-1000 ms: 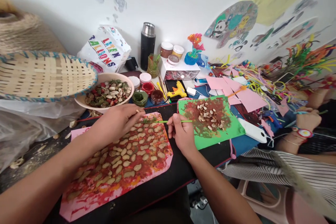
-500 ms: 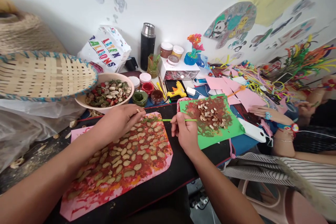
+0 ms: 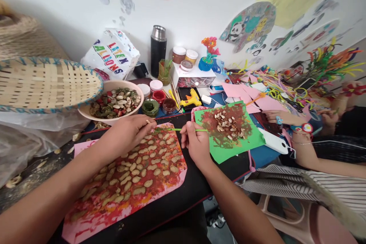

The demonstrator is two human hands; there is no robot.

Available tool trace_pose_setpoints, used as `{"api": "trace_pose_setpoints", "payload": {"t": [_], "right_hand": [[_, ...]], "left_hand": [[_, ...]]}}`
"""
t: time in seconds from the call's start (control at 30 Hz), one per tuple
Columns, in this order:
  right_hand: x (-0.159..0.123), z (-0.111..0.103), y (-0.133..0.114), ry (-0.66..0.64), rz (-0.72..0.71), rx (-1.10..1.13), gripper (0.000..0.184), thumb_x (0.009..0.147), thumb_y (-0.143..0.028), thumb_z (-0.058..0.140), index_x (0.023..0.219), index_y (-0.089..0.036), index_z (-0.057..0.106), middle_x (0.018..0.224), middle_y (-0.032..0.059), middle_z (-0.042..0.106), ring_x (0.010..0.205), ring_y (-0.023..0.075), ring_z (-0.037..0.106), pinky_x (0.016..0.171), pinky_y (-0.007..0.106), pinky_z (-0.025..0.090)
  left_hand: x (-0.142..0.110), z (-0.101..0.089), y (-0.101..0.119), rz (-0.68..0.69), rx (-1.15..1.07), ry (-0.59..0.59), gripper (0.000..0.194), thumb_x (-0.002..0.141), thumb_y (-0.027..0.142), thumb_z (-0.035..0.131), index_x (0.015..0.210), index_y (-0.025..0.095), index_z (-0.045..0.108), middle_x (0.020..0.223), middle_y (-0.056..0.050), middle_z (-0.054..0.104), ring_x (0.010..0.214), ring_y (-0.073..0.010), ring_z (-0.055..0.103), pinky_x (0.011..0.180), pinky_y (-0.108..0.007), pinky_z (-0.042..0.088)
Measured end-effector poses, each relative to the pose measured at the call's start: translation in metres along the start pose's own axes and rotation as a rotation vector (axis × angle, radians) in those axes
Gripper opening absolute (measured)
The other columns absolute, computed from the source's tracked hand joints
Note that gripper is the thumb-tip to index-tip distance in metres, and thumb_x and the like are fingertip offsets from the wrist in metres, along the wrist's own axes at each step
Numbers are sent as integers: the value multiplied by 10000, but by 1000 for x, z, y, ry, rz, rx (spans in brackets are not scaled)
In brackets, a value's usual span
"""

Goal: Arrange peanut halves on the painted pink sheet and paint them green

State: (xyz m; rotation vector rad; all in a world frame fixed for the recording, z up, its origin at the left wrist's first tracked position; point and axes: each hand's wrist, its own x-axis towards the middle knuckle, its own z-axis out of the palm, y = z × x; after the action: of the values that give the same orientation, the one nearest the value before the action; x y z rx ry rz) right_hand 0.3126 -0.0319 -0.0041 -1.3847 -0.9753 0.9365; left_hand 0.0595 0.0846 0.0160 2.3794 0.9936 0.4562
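- Pink, red-smeared paper sheet [image 3: 120,213] lies nearest; tan peanut shells [image 3: 139,190] cover most of it, so that work looks largely done, leaving the near margin bare of shells.
- Right hand [image 3: 197,143], beside the sheet's right edge, grips a slim green paintbrush [image 3: 175,129] held roughly level.
- Left hand [image 3: 131,131], over its far edge, pinches something small and pale; I cannot tell what.

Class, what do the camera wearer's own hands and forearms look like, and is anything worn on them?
The left hand and right hand are ungloved, with no ring visible. Neither forearm shows a sleeve, watch or bracelet.
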Motion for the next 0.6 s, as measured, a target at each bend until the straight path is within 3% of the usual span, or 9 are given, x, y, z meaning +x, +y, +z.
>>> {"api": "trace_pose_setpoints", "payload": {"t": [0.33,0.6], "right_hand": [[-4,-20,-17,51,-20,-49,770,1040,-993,721,800,-261,691,556,-44,594,432,132,551,438,241,437],[-5,-18,-11,42,-19,-51,773,1039,-994,722,795,-261,691,558,-46,600,431,130,556,433,236,439]], "left_hand": [[0,2,1,10,1,8,665,1186,715,393,1053,274,873,1164,-135,948,1042,-330,883,999,-415,670],[0,1,1,-4,15,-7,673,1188,744,381,982,294,838,1151,-123,945,1017,-328,876,966,-413,660]]}}
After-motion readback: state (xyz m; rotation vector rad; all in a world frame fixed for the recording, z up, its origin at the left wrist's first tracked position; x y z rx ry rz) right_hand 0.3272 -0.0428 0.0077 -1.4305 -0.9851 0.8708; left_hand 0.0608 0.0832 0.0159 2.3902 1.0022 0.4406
